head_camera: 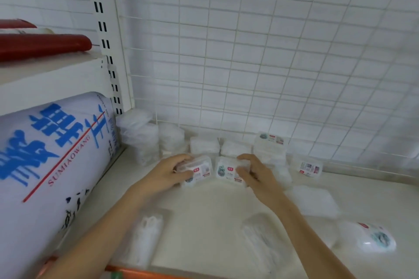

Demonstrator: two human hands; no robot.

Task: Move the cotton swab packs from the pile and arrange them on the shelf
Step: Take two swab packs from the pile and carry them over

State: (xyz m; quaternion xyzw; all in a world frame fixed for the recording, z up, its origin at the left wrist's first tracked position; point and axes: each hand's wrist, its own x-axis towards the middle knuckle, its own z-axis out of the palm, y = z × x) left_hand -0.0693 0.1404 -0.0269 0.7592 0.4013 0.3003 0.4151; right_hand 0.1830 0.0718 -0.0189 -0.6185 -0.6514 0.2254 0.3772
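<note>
- Our left hand (172,173) has its fingers curled around a clear cotton swab pack (199,171) on the cream shelf (204,215), just in front of the back row of packs (226,147).
- Our right hand (254,171) grips a second pack (226,171) – the two packs sit side by side, nearly touching.
- More packs lie loose nearer us on the shelf – one labelled pack (371,238) sits far right of the held pair.

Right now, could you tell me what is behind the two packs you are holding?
A row of clear packs lines the wire grid back; their labels and lower parts are hidden.
</note>
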